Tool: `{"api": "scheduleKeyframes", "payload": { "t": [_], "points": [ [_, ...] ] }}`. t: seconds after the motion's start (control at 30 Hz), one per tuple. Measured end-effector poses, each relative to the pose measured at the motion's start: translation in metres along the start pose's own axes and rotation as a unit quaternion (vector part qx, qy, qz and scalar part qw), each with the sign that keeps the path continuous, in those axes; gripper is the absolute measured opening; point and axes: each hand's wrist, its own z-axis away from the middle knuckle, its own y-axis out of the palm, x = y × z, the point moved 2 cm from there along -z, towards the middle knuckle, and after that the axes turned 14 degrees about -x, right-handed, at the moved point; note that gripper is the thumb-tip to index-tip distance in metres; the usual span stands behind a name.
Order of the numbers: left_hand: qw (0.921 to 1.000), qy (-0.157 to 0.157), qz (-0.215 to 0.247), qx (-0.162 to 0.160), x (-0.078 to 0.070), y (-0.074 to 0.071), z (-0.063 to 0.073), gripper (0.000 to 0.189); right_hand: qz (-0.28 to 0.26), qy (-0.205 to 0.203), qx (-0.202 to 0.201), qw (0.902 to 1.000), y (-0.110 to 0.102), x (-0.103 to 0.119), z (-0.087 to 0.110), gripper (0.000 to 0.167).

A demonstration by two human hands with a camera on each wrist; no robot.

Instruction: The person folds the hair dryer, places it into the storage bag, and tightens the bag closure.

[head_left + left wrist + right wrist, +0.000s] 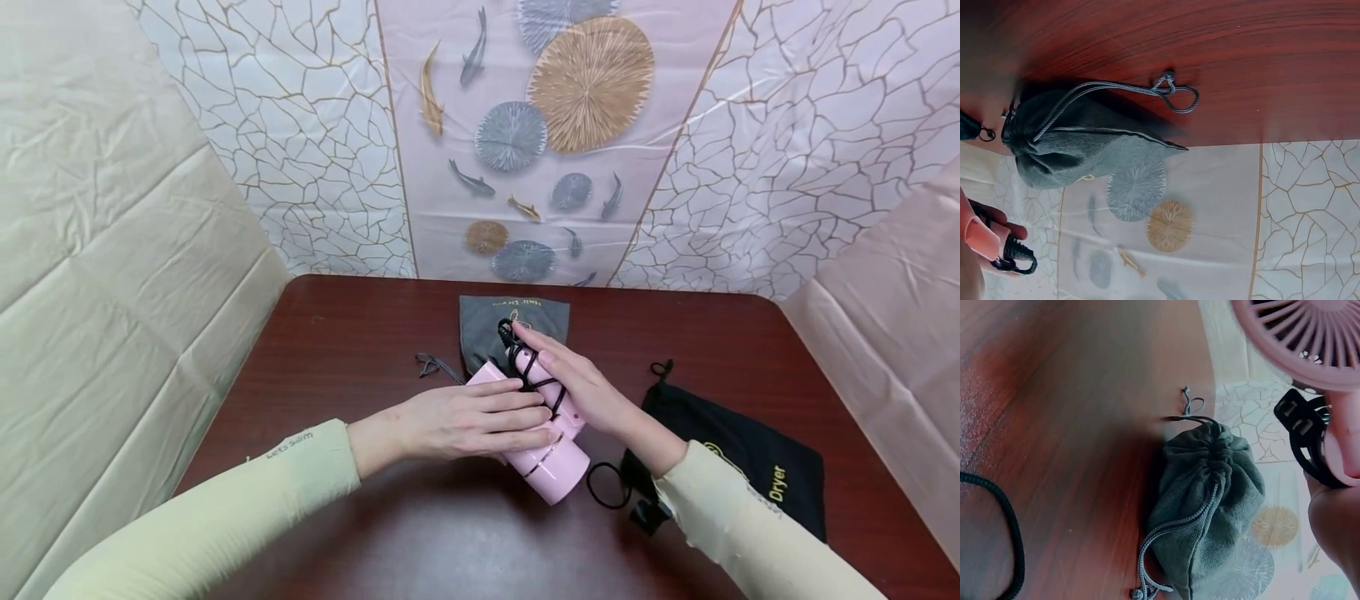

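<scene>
A pink hair dryer (558, 471) is held over the table between both hands, its handle folded alongside the barrel. Black cord (551, 383) winds round the handle. My left hand (465, 421) grips the barrel from the left, fingers laid across its top and thumb hidden. Straight fingers of my right hand (588, 387) lie along the handle's right side and reach past its end. In the right wrist view the dryer's round grille (1329, 337) shows, with a black plug (1300, 419) against the pink handle. Just behind the dryer stands a grey drawstring pouch (1079, 144).
A black drawstring pouch (750, 442) lettered "Dryer" lies at the right of the dark red wooden table (360, 333). Near its left edge are a black cord loop (607, 487) and a small black piece (648, 517). Patterned sheets (330, 150) hang behind the table.
</scene>
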Motion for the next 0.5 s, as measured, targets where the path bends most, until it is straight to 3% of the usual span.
{"api": "scheduleKeyframes", "payload": {
  "t": [0.27,0.5],
  "points": [
    [0.9999,0.011,-0.007,0.007,-0.001,0.003,0.004,0.046,-0.006,0.02,0.018,0.9996,0.004,-0.003,0.003,0.05],
    [0.9997,0.008,-0.018,0.015,-0.002,0.0,0.013,0.045,0.018,0.011,0.036,0.9991,0.001,-0.005,0.004,0.051]
  ]
}}
